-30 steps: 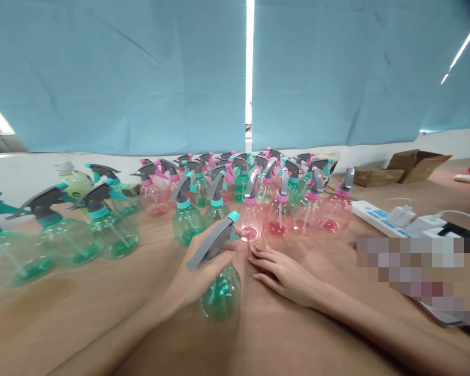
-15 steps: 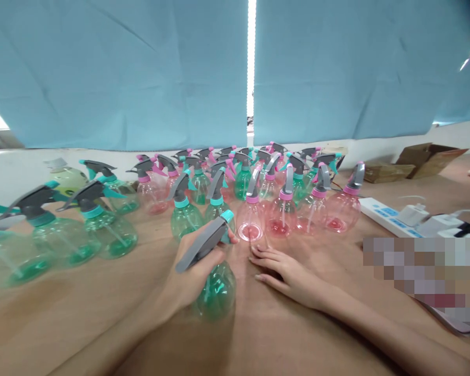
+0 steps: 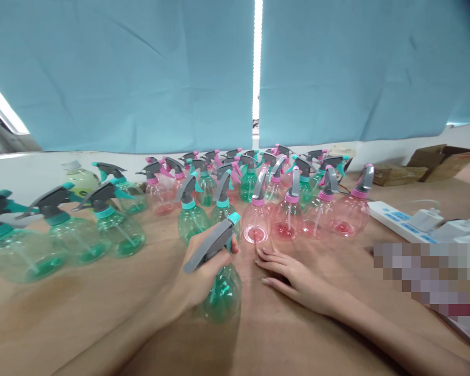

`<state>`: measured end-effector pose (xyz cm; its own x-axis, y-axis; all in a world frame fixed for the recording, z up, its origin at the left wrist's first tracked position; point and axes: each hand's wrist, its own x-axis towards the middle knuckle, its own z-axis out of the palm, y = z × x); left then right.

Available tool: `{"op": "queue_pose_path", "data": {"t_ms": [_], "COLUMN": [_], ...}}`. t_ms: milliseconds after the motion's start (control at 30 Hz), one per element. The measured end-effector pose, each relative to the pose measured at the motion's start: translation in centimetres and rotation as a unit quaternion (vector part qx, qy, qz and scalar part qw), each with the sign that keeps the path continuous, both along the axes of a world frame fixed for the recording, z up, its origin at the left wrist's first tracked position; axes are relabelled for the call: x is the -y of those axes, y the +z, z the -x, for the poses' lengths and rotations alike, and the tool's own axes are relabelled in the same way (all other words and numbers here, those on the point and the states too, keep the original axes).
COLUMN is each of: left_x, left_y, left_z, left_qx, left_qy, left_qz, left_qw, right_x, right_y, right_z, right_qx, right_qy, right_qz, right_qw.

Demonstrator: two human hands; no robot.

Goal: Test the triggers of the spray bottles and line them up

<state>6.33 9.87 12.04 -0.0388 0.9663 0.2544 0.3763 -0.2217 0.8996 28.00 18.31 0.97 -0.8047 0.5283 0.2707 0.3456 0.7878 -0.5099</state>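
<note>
My left hand (image 3: pixel 203 271) is closed around the neck of a green spray bottle (image 3: pixel 223 297) with a grey and teal trigger head. Its round, see-through body hangs below my fingers, near or on the wooden table (image 3: pixel 282 339); which of the two I cannot tell. My right hand (image 3: pixel 292 274) lies on the tabletop with its fingers stretched out, holding nothing. Just beyond its fingertips stands a pink spray bottle (image 3: pixel 255 222). Behind my left hand are two upright green spray bottles, the nearer-left one (image 3: pixel 191 219) partly covered by my hand.
More green spray bottles (image 3: pixel 121 235) stand at the left, and several pink ones (image 3: pixel 350 211) at the right. A mixed cluster fills the back. A white power strip (image 3: pixel 395 222) with plugs and an open cardboard box (image 3: pixel 441 162) are on the right. A blue curtain (image 3: pixel 160 78) hangs behind.
The whole scene has shifted a little to the right in view as the camera turned. My left hand keeps its hold on the green spray bottle, and my right hand stays flat on the table.
</note>
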Motion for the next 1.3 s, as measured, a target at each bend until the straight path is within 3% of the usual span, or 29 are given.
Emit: {"op": "queue_pose_path", "data": {"t_ms": [300,733,1000,1300], "left_x": [0.02,-0.03,0.03,0.03], "left_y": [-0.51,-0.97,-0.21,-0.43], "left_z": [0.27,0.07,-0.42,0.09], "left_qx": [-0.016,0.047,0.064,0.030], "left_qy": [-0.007,-0.024,-0.031,-0.026], "left_qz": [-0.002,-0.020,-0.030,-0.008], "left_qw": [1.000,0.998,0.997,0.999], "right_x": [0.13,-0.11,-0.25,0.02], "right_y": [0.19,0.03,0.05,0.01], "right_z": [0.05,-0.35,-0.41,-0.50], "right_qx": [-0.004,0.002,0.010,0.012], "right_qy": [-0.002,0.010,0.009,0.004], "right_qz": [0.000,0.002,-0.004,-0.019], "right_qw": [1.000,1.000,1.000,1.000]}}
